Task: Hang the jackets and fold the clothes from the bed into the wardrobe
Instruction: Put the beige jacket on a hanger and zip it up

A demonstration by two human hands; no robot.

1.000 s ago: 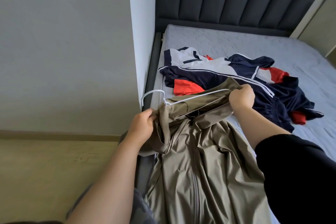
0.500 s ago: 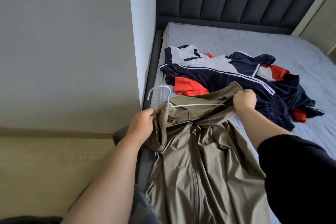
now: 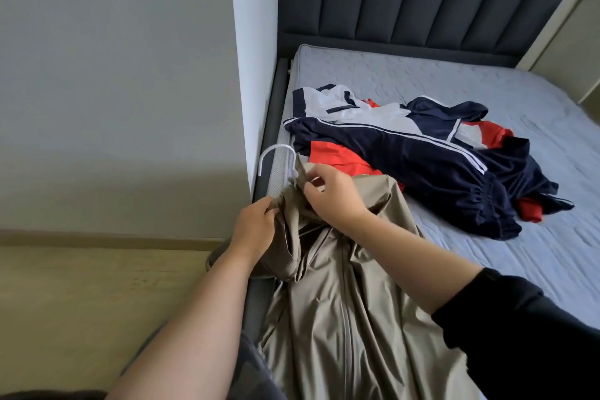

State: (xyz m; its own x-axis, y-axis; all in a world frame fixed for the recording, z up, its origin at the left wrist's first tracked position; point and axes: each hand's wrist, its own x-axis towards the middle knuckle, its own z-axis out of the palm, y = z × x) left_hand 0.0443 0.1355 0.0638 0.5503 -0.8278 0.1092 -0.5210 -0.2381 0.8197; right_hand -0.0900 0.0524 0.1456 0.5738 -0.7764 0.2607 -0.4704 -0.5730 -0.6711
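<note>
My left hand (image 3: pixel 256 230) and right hand (image 3: pixel 334 196) both pinch the khaki jacket (image 3: pixel 341 318) collar at the bed's (image 3: pixel 487 256) near-left edge; thin, slippery fabric, so I'd carry it by the hanger (image 3: pixel 276 159) hook.

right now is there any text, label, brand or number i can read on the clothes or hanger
None: no readable text shows.
The khaki jacket and white hanger show no print.
The navy, white and red clothes show only plain white stripes, no letters or logo.
</note>
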